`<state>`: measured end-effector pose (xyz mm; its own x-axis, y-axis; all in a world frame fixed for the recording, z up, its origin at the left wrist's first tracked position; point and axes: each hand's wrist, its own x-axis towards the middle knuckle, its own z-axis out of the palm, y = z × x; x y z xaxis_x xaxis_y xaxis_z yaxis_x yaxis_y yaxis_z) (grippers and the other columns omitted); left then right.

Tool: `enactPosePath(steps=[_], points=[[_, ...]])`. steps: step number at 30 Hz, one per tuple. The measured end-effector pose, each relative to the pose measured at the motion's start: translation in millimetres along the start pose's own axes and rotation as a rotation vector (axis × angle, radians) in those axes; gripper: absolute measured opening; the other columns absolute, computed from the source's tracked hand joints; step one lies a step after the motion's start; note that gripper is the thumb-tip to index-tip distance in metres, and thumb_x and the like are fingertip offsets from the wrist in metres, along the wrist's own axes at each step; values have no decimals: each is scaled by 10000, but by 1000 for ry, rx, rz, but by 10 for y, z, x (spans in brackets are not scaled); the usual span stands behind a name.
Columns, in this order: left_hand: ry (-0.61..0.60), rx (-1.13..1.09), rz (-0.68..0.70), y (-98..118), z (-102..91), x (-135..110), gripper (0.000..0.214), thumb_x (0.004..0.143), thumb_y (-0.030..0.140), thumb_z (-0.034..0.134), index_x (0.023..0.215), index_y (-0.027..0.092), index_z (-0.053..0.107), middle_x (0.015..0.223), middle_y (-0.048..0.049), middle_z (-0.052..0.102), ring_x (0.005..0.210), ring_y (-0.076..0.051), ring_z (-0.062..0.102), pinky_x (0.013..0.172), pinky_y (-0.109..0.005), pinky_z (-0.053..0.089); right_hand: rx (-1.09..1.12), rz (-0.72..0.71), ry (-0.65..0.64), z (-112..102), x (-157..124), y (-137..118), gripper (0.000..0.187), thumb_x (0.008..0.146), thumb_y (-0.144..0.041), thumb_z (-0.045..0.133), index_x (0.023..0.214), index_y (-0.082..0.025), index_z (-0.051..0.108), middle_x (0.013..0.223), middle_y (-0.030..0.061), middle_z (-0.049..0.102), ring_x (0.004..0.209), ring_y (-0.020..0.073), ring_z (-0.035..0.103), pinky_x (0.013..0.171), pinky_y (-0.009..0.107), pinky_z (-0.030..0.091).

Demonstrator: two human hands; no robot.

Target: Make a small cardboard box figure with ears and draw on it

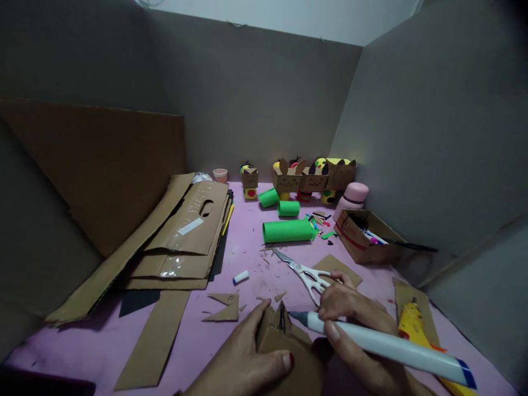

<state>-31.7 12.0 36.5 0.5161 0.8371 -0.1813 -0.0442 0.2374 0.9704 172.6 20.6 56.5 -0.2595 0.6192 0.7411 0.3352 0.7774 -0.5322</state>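
Note:
My left hand grips a small folded cardboard piece with pointed ears along its top edge, near the front of the table. One ear carries dark ink strokes. In my right hand is a thick white marker pen with a blue end, its dark tip close beside the inked ear; whether it touches cannot be made out. White-handled scissors lie just beyond my right hand. The marker's cap lies on the table, and near it is a cut cardboard piece with two points.
Stacked cardboard sheets fill the left side. Green tubes lie at mid-table. Behind them stand several cardboard-faced animal figures. A pink bottle, a box of pens and a yellow glue gun are on the right.

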Motion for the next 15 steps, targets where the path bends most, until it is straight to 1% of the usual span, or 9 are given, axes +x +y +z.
enactPosePath(steps=[2, 4, 7, 11, 15], points=[[0, 19, -2, 29, 3, -3, 636, 710, 296, 693, 1283, 162, 451, 1142, -134, 662, 1064, -329, 608, 917, -460, 468, 3, -14, -16, -7, 26, -35, 123, 734, -114, 558, 765, -232, 542, 606, -32, 628, 553, 156, 622, 821, 404, 468], [-6, 14, 10, 58, 1, -5, 666, 706, 305, 706, 1304, 172, 444, 1234, -140, 624, 1140, -344, 562, 972, -478, 428, -11, -15, -36, -1, 51, -74, 128, 730, -97, 536, 730, -224, 531, 581, -35, 622, 517, 141, 611, 808, 392, 479], [-18, -5, 30, 65, -9, -6, 672, 702, 316, 728, 1305, 193, 458, 1308, -141, 585, 1212, -350, 508, 1009, -476, 395, -28, -5, -84, 11, 71, -107, 130, 727, -90, 525, 698, -217, 520, 568, -38, 615, 510, 131, 605, 835, 394, 478], [-1, 14, 12, -4, -25, 1, 620, 708, 296, 722, 1269, 197, 477, 1241, -127, 621, 1143, -326, 561, 970, -451, 430, -27, 3, -89, 23, 57, -79, 115, 732, -119, 530, 670, -214, 521, 537, -47, 589, 485, 120, 584, 839, 393, 477], [-19, -11, -4, -50, -23, 4, 601, 720, 362, 710, 1240, 178, 472, 1153, -123, 651, 1087, -322, 589, 925, -452, 460, -30, 19, -91, 57, 33, -44, 99, 743, -135, 548, 689, -217, 537, 555, -46, 585, 502, 124, 584, 827, 379, 479]])
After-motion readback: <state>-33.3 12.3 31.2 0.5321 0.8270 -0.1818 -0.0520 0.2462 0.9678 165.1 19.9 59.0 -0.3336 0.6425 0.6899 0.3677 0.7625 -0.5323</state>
